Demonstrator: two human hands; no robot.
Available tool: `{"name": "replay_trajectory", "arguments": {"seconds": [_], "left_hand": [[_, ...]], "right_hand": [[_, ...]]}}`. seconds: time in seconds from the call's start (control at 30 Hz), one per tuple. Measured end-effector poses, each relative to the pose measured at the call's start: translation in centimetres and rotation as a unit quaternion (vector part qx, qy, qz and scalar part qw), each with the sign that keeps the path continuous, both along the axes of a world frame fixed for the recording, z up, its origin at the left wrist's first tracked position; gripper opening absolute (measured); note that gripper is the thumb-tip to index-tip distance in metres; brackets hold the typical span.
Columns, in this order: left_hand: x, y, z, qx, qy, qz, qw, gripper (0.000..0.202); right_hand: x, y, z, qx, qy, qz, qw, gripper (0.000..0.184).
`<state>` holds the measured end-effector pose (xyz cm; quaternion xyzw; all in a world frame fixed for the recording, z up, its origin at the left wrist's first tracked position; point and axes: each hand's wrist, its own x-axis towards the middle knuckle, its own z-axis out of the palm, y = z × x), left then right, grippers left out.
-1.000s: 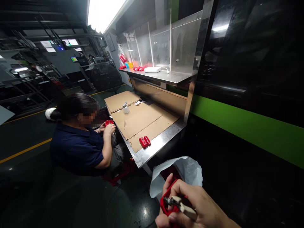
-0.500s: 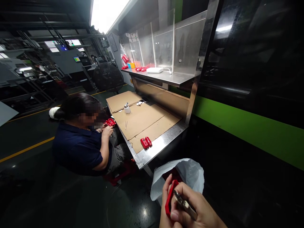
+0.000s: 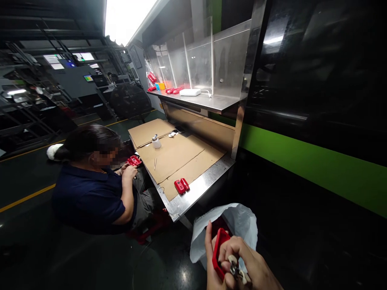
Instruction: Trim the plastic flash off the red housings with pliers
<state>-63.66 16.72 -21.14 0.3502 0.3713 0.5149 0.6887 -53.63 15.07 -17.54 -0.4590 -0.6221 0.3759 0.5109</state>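
Observation:
Low in the view, my left hand (image 3: 211, 273) grips a red plastic part (image 3: 215, 257), shaped like a shallow frame or shell, with one finger raised along its far side. My right hand (image 3: 255, 264) is closed around a small metal tool with pale handle parts (image 3: 235, 266), which looks like nippers. Right-hand fingertips press against the inner side of the red part. The tool's tip is partly hidden by my fingers. Just beyond both hands stands an open white plastic bag (image 3: 243, 220), with dark red pieces showing inside.
A seated co-worker (image 3: 90, 193) in a dark blue shirt holds a red part (image 3: 134, 160). On the cardboard-covered metal bench (image 3: 193, 192) lie two red parts (image 3: 181, 186), tweezers (image 3: 155, 163) and a pump bottle (image 3: 156, 141). The shelf (image 3: 217, 104) above carries a white box (image 3: 190, 92).
The tool has turned, its head now lower and more covered by my right fingers. The red part is tilted slightly differently. The whole scene has shifted a little left.

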Motion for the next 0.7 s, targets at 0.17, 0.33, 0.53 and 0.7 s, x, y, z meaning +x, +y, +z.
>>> {"name": "replay_trajectory", "arguments": {"seconds": [0.17,0.33,0.53,0.7], "left_hand": [[0.1,0.5,0.3,-0.042,-0.026,-0.063,0.997,0.136],[0.1,0.1,0.4,-0.046,-0.013,-0.080,0.996,0.122],[-0.6,0.1,-1.0,0.016,-0.055,-0.012,0.998,0.112],[-2.9,1.1,-1.2,-0.016,-0.149,0.073,0.986,0.076]], "right_hand": [[1.5,0.9,1.6,-0.051,0.059,0.061,0.995,0.013],[0.9,0.4,2.4,-0.098,0.108,0.036,0.989,0.020],[-0.7,0.3,1.8,-0.114,0.040,-0.194,0.974,0.018],[5.5,2.1,1.7,-0.051,-0.077,-0.440,0.893,0.026]]}}
